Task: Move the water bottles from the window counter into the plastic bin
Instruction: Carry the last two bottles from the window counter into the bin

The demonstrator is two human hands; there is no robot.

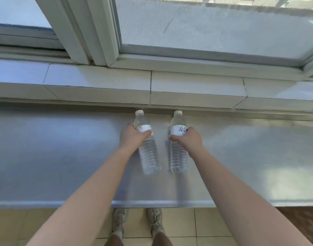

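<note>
Two clear water bottles with white caps and white labels stand side by side on the shiny metal window counter (63, 157), close to its back edge. My left hand (132, 137) is wrapped around the left bottle (148, 153) just below its label. My right hand (187, 139) grips the right bottle (178, 157) at the same height. Both bottles look upright or slightly tilted, with their bases at the counter surface. The plastic bin is not in view.
A tiled ledge (99, 82) and a window frame with a mesh screen (205, 29) rise behind the counter. Below the counter's front edge are a tiled floor (205, 226) and my two shoes.
</note>
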